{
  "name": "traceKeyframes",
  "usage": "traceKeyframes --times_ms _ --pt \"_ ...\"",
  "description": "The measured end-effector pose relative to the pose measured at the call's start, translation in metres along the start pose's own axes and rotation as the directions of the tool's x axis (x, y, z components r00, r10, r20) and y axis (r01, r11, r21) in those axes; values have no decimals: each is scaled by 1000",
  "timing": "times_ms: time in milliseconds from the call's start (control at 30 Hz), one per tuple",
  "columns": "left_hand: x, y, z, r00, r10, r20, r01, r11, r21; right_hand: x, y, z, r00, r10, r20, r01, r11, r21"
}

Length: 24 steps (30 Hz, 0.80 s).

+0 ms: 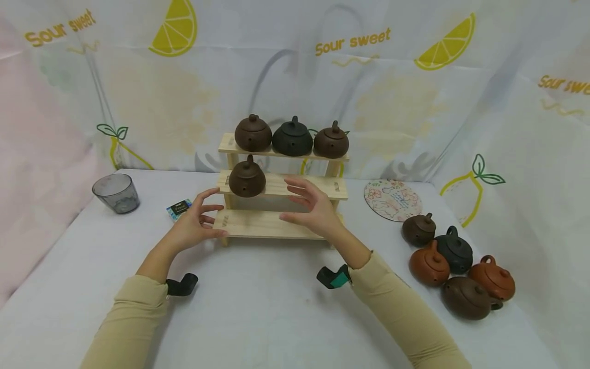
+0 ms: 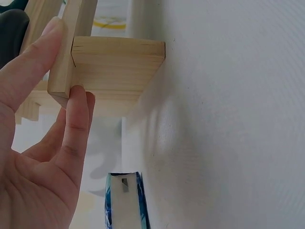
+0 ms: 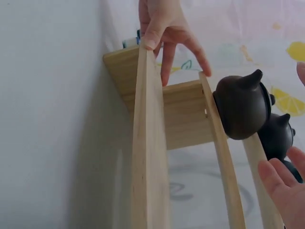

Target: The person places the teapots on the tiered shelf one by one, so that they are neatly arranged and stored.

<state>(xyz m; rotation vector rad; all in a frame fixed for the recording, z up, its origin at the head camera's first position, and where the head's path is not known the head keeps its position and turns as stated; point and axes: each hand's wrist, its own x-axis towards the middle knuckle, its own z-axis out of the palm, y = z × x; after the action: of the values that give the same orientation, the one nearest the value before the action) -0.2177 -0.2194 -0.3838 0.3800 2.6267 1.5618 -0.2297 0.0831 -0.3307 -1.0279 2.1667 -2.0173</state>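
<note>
A three-tier wooden stand [image 1: 258, 224] stands in the middle of the table. Its lowest board is pinched at the left end by my left hand [image 1: 195, 221]; in the left wrist view the thumb lies on top of the board and fingers are beneath it. My right hand [image 1: 313, 209], fingers spread and holding nothing, hovers before the right half of the middle tier. A brown teapot [image 1: 247, 178] sits at the left of that tier. On the top tier stand a brown teapot [image 1: 253, 134], a black teapot [image 1: 292, 138] and another brown teapot [image 1: 331, 141].
At the right lies a group of several teapots, among them an orange-brown teapot [image 1: 429, 265] and a dark brown teapot [image 1: 467, 299]. A round patterned mat [image 1: 392, 200] lies behind them. To the left are a grey glass cup [image 1: 117, 195] and a small blue-edged box [image 1: 178, 209].
</note>
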Motion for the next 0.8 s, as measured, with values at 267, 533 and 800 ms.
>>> traceKeyframes --times_ms 267,533,800 --pt "1 -5 0 1000 10 -2 -10 1000 13 -31 -1 -17 997 32 -65 -32 999 13" --pt "0 -5 0 1000 15 -2 -15 1000 9 -52 -5 -32 990 26 -139 -24 1000 15" --pt "1 -5 0 1000 17 4 -17 1000 11 -72 -8 -49 976 38 -213 -46 998 -31"
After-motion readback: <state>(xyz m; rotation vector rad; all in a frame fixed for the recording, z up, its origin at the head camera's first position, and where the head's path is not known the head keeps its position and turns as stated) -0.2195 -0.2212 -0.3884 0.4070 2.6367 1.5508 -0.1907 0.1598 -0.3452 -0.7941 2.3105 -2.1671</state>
